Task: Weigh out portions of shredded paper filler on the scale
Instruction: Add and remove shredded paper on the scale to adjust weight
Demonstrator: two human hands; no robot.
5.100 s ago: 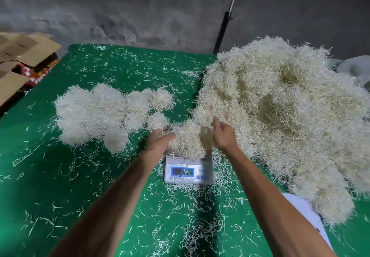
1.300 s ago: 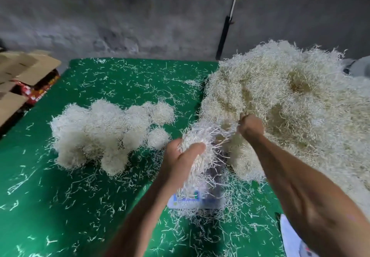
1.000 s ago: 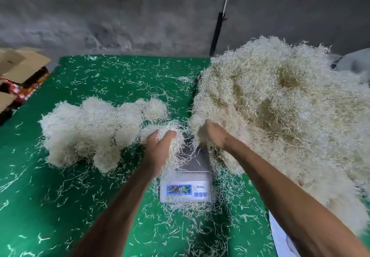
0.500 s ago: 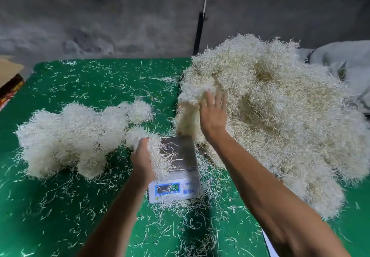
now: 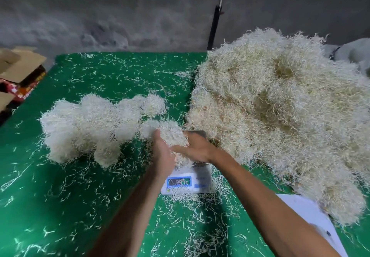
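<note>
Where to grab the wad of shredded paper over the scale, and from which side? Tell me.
Cup the wad round its middle from both flanks, as the left hand and right hand do. It is a loose, springy ball with no firm edge, so a pinch would probably shed strands onto the scale.

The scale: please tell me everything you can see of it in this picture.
The scale is a small white digital unit with a blue-framed display facing the person and a grey metal platform behind. It sits flat on the green table, beside the big filler heap. Loose shreds lie around and over it. The left hand and right hand cover much of the platform, cupping a paper clump.
</note>
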